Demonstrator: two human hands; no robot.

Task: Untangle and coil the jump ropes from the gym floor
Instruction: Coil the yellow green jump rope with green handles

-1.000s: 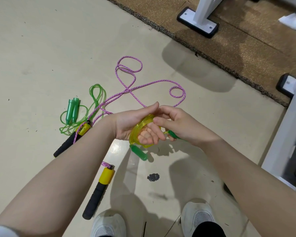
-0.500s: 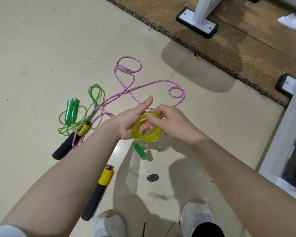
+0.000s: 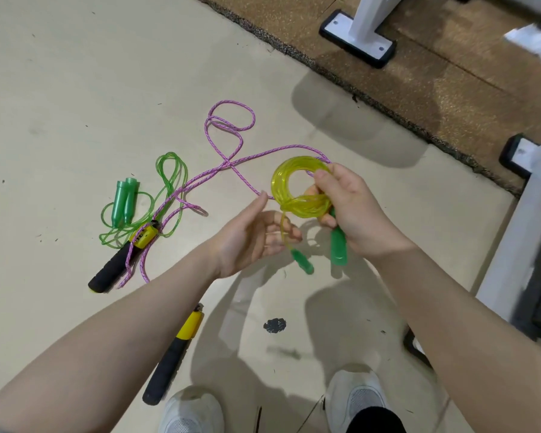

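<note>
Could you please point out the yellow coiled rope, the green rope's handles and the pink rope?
yellow coiled rope [image 3: 279,182]: head view, coil's left arc.
green rope's handles [image 3: 124,200]: head view, mid-handles.
pink rope [image 3: 272,151]: head view, straight stretch.

A gym — jump ropes [image 3: 222,164] strewn on smooth beige floor [image 3: 75,73], brown rubber matting [image 3: 450,73] under white equipment feet [image 3: 356,39].

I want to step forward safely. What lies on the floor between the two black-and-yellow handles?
Head view: bare floor separates the two black-and-yellow handles, apart from the pink rope ends.
</note>
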